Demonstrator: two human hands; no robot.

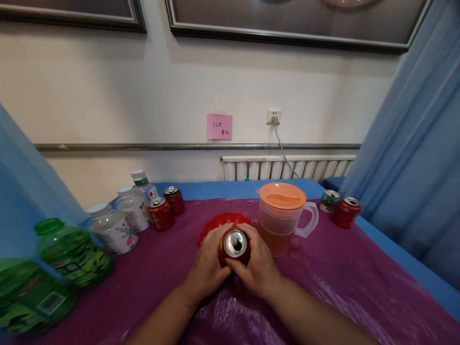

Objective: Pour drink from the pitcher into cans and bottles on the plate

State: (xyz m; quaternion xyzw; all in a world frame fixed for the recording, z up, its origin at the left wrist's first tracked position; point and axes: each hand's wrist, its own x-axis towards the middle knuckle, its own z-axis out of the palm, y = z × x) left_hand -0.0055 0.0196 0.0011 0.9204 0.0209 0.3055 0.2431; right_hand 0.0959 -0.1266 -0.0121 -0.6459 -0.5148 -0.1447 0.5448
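Between my two hands is an opened red drink can [236, 244], its silver top facing up toward me. My left hand [210, 261] wraps round its left side, and my right hand [260, 263] wraps round the right side. Just behind the can lies a red scalloped dish [210, 223], partly covered by my hands. A clear plastic pitcher [275, 232] with an orange lid [282, 196] stands close to the right of my right hand. It holds an amber liquid.
At left stand green bottles [74, 254], clear white-capped bottles [113, 230] and two cans [160, 213]. A green can [329, 201] and a red can [347, 212] stand at right. Purple plastic sheeting [151, 282] covers the blue table. Blue curtains [413, 158] hang on both sides.
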